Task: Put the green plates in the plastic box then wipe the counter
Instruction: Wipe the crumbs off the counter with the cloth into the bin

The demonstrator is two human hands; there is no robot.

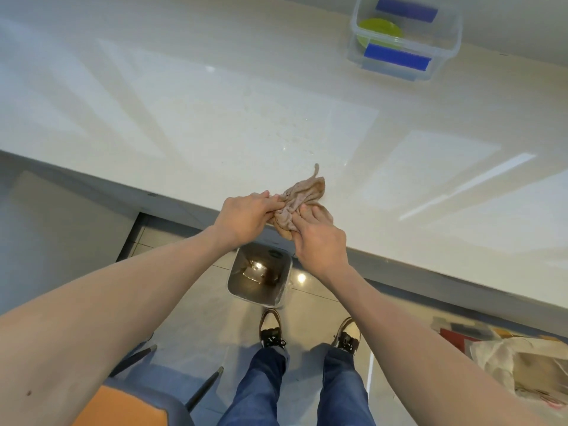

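Both hands, left (246, 215) & right (319, 244), have fingers clamped on the bunched cloth (302, 199) at the table (184, 118) edge. Green plates (379, 32) already in the plastic box (405, 38), far right. Risk: crumbs near the cloth get pushed off the edge and miss the bin (259, 276) below.

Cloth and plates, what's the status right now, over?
Left hand and right hand both gripping cloth at counter edge. Green plates inside plastic box. Nothing blocking the counter.
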